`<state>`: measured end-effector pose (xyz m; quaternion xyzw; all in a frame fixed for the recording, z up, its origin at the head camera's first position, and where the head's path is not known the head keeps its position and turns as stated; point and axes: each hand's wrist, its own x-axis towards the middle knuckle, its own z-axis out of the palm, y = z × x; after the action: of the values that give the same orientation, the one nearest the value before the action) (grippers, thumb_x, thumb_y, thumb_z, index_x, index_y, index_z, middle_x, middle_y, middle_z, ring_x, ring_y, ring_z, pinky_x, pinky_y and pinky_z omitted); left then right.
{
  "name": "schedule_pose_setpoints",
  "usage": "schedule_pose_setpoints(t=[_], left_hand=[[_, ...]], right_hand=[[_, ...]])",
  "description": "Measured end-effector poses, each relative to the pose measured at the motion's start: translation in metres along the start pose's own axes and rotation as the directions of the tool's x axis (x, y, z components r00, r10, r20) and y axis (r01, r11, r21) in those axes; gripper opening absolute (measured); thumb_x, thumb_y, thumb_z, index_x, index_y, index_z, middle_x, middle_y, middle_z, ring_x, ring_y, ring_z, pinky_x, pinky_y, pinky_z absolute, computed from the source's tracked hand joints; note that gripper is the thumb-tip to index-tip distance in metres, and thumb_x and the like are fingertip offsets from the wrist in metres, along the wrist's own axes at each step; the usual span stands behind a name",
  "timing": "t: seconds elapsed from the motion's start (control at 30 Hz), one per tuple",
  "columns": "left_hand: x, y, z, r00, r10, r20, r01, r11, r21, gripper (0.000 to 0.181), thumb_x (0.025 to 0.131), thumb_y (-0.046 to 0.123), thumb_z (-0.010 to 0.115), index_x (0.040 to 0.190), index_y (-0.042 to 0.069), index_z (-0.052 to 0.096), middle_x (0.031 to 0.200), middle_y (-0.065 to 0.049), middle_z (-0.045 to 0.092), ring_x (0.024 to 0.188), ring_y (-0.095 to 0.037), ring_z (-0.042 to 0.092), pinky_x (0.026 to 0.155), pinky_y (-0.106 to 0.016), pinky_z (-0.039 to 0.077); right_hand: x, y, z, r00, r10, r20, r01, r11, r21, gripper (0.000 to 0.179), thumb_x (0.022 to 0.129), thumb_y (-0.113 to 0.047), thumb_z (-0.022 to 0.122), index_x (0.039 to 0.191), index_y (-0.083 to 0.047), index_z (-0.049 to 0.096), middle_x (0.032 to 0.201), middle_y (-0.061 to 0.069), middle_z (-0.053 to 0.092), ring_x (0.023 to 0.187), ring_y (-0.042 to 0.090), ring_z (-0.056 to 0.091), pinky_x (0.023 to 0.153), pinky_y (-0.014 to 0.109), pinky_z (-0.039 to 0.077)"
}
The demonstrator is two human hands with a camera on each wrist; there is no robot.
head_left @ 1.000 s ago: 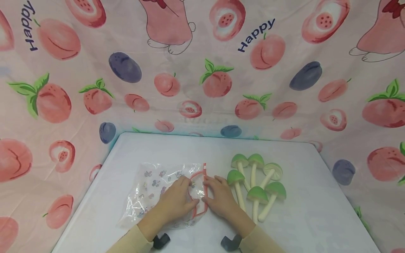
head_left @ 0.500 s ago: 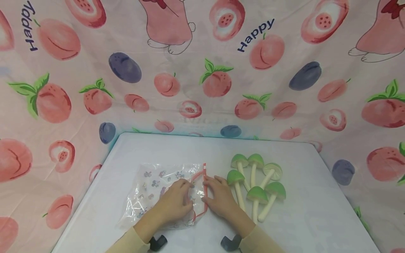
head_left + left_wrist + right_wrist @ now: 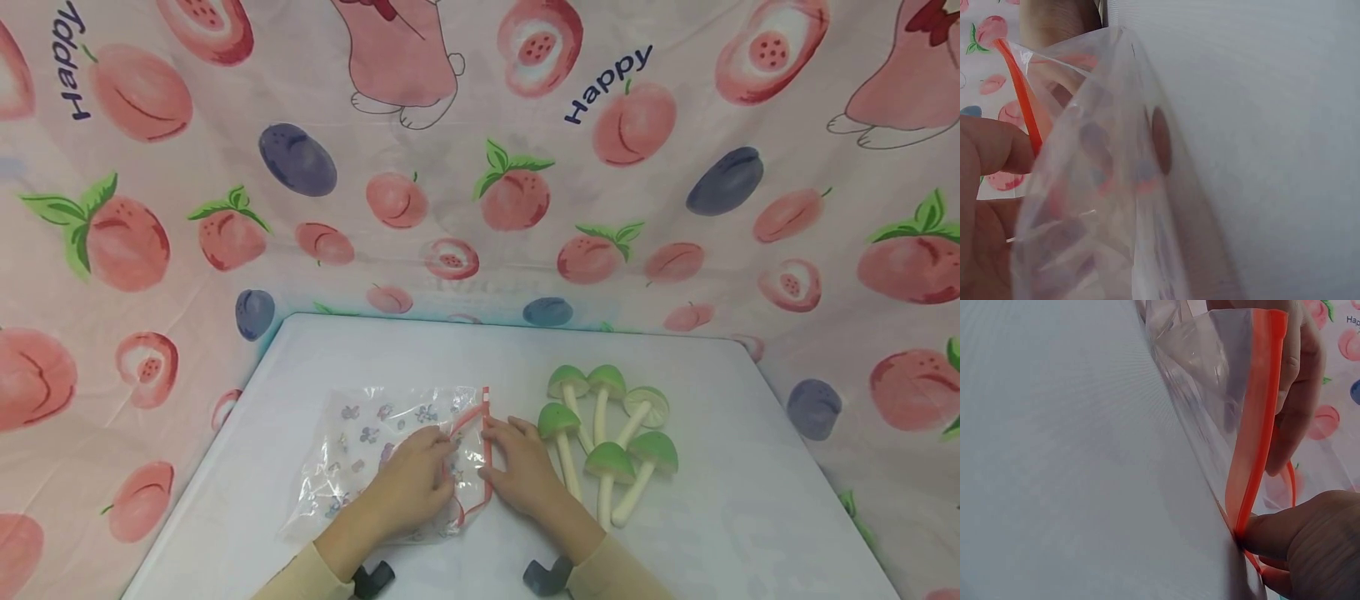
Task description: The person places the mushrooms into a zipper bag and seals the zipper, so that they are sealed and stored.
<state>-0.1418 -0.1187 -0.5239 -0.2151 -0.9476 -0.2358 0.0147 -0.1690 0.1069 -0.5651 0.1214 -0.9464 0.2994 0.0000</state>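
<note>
A clear zip bag with small printed figures and a red zip strip lies flat on the white table, its mouth to the right. The mouth stands parted, one red edge lifted away from the other. My left hand lies over the bag and grips the lifted edge. At the outer red edge, my right hand pinches the strip between thumb and fingers; in the right wrist view the thumb presses on the red zip strip. Several green-capped toy mushrooms with pale stems lie just right of my right hand.
The white table ends at a fruit-printed cloth hanging behind and at both sides. Black wrist mounts sit under both wrists near the front.
My left hand has drawn slightly left and toward me, its thumb pulling back from the outer strip with the red edge. My right hand and the mushrooms have not moved.
</note>
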Motion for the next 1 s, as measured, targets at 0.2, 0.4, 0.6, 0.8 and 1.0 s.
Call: schedule_pose_setpoints(t=[0.2,0.4,0.6,0.8,1.0], left_hand=[[0.0002,0.0008,-0.0017,0.999,0.004,-0.046,-0.006,0.999,-0.044,0.046,0.092,0.02,0.074,0.137,0.008,0.071,0.139,-0.005,0.064,0.14,-0.025,0.058,0.123,-0.046,0.048],[0.0015,0.0005,-0.0037,0.995,0.029,-0.09,-0.036,0.997,-0.068,0.04,0.092,0.014,0.076,0.132,0.009,0.073,0.133,-0.005,0.062,0.135,-0.026,0.057,0.118,-0.045,0.052],[0.0042,-0.0005,-0.0026,0.993,0.036,-0.108,-0.041,0.998,-0.046,0.038,0.092,0.012,0.075,0.129,0.014,0.076,0.123,-0.004,0.06,0.12,-0.024,0.056,0.095,-0.045,0.056],[0.004,-0.0025,-0.0009,0.997,0.03,-0.069,-0.03,1.0,-0.005,0.033,0.093,0.016,0.073,0.126,0.018,0.079,0.123,-0.003,0.06,0.121,-0.025,0.055,0.093,-0.044,0.053],[0.0016,-0.0039,-0.0005,0.998,0.041,-0.046,-0.04,0.999,0.034,0.031,0.097,0.02,0.07,0.126,0.013,0.078,0.128,-0.006,0.07,0.133,-0.034,0.059,0.108,-0.058,0.053]], right_hand=[[0.0001,0.0003,0.0006,1.0,-0.004,0.002,0.004,1.0,-0.005,0.054,0.089,-0.03,0.086,0.139,-0.022,0.069,0.162,-0.006,0.057,0.154,0.035,0.043,0.121,0.062,0.046],[0.0006,0.001,0.0009,1.0,-0.008,-0.001,0.008,1.0,-0.01,0.054,0.088,-0.029,0.086,0.139,-0.022,0.07,0.162,-0.005,0.057,0.154,0.036,0.044,0.121,0.062,0.046],[0.001,0.001,0.0006,1.0,-0.01,0.0,0.01,1.0,-0.016,0.053,0.088,-0.029,0.086,0.138,-0.022,0.07,0.162,-0.003,0.057,0.154,0.036,0.044,0.122,0.062,0.044],[0.0001,0.0012,0.0006,1.0,-0.021,-0.006,0.021,1.0,-0.013,0.052,0.088,-0.027,0.087,0.137,-0.02,0.07,0.161,-0.003,0.058,0.153,0.037,0.045,0.121,0.062,0.046],[0.0003,0.0014,0.0016,1.0,-0.026,-0.009,0.025,1.0,-0.018,0.053,0.087,-0.026,0.087,0.136,-0.02,0.07,0.161,-0.003,0.058,0.152,0.037,0.045,0.121,0.062,0.046]])
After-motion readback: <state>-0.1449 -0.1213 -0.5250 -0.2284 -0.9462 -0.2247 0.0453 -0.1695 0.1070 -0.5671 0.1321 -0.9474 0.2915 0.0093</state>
